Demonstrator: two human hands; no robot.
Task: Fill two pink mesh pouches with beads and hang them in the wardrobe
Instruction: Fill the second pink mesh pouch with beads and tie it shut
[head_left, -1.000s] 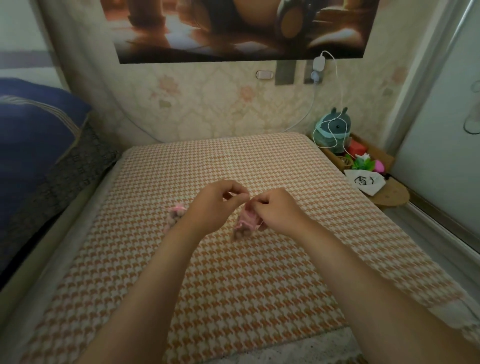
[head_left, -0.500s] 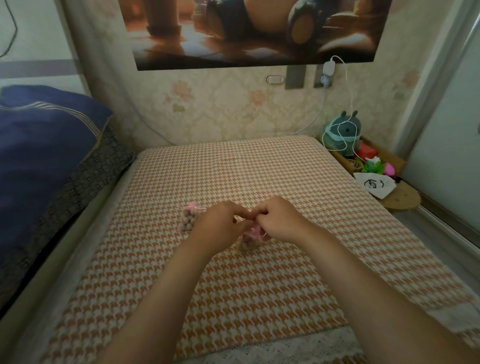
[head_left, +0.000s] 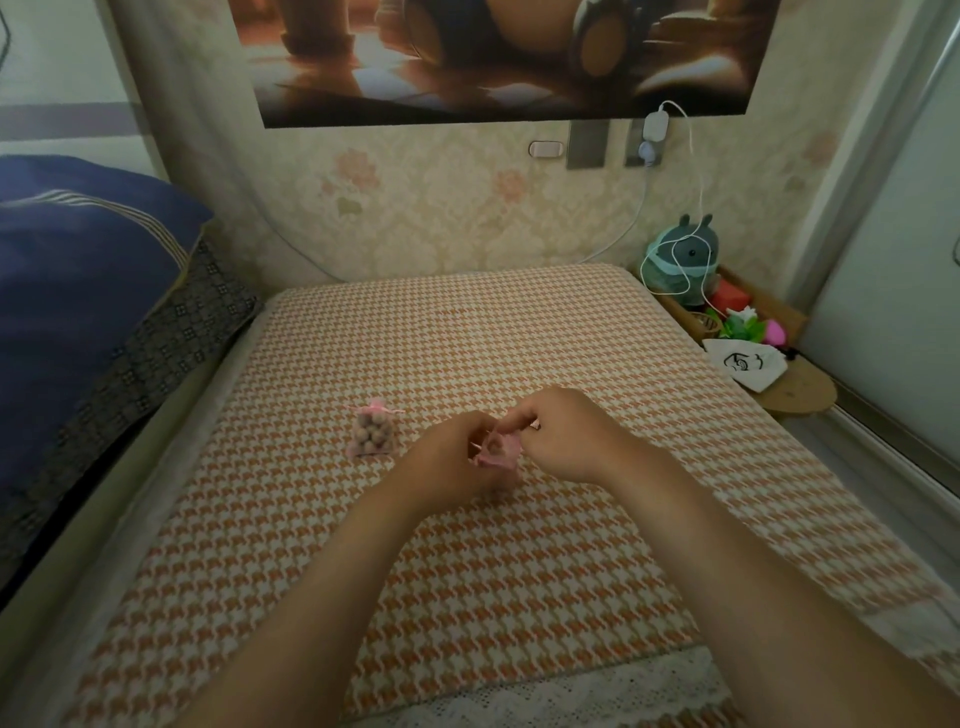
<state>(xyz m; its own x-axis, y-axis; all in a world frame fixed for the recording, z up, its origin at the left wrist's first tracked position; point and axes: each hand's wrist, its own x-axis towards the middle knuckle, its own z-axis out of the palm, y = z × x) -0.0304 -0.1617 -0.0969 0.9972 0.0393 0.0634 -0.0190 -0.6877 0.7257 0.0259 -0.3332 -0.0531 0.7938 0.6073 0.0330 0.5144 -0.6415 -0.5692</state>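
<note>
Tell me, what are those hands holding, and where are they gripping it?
Both hands, left hand and right hand, hold a pink pouch at its gathered top. The other pouch lies untouched on the bed.

A mesh pouch (head_left: 497, 451) sits pinched between the fingers of the left hand (head_left: 447, 457) and the right hand (head_left: 566, 436), just above the cloth-covered table (head_left: 467, 571). A second pouch (head_left: 372, 435) — filled with beads — lies on the cloth just left of the left fingers. Beyond the right fingers, far right, a shelf (head_left: 795, 387) holds a plush toy (head_left: 684, 260) and a folded bag (head_left: 748, 364). Far left of the fingers lies bedding (head_left: 78, 291).
</note>
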